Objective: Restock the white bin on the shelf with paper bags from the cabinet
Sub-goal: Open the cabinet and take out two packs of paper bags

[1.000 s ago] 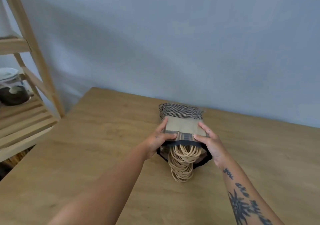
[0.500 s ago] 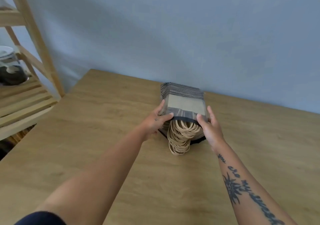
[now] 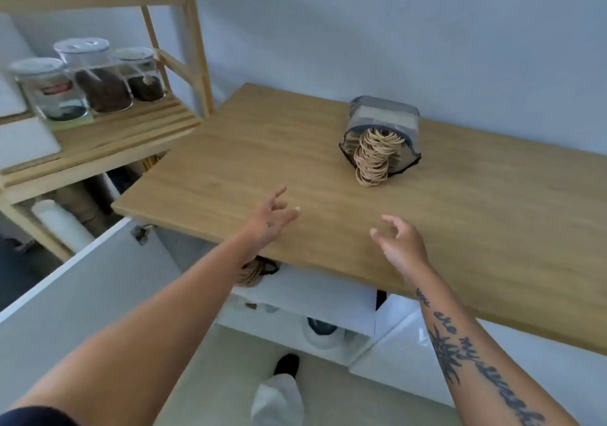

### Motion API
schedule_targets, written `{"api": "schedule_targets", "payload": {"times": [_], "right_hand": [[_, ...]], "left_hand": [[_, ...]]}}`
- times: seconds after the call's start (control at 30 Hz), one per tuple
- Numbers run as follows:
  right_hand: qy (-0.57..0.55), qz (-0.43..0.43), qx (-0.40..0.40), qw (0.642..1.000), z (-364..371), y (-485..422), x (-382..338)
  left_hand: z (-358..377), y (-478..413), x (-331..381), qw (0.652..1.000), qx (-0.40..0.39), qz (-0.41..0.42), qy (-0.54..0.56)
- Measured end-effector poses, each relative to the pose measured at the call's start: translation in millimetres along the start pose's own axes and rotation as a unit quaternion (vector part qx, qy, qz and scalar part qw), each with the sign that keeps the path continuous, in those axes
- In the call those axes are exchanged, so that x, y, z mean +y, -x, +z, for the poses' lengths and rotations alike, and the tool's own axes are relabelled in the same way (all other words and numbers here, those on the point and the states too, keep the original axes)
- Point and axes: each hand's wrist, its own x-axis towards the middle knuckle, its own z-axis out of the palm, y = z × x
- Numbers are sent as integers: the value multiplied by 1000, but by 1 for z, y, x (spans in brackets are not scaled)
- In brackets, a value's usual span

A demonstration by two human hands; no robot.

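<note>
Left hand [image 3: 272, 217]: held empty, fingers spread, above the countertop [image 3: 230, 169]; nothing is gripped
Right hand [image 3: 399, 245]: loosely curled, empty, beside the left at 3 o'clock
Paper bags [image 3: 382, 136]: bundled stack set at 1 o'clock from the hands, well apart; twine handles spilling forward
Handling: judged light but floppy; sides are best clasped, not the handles
White bin: not identified with certainty
Cabinet [image 3: 312, 297]: open below, at 6 o'clock

Only readable bit is the script tattoo on the right forearm [image 3: 460, 337], looks like "you are my sunshine". Left jar [image 3: 49, 89] has a red label, too blurry
</note>
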Motion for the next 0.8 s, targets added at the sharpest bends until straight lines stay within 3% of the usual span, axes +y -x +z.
{"api": "schedule_targets", "payload": {"times": [0.1, 0.2, 0.27, 0.43, 0.8], "right_hand": [[125, -35, 2, 992, 21, 35, 6], [201, -90, -12, 975, 43, 63, 0], [202, -114, -6, 973, 59, 84, -3], [188, -179, 32, 965, 99, 124, -1], [212, -85, 59, 972, 204, 141, -5]], "left_hand": [[-23, 46, -24, 999, 36, -13, 14], [-51, 72, -49, 996, 67, -16, -60], [-67, 83, -70, 991, 86, -42, -90], [-97, 91, -110, 987, 50, -99, -117], [-158, 67, -177, 976, -8, -178, -125]]}}
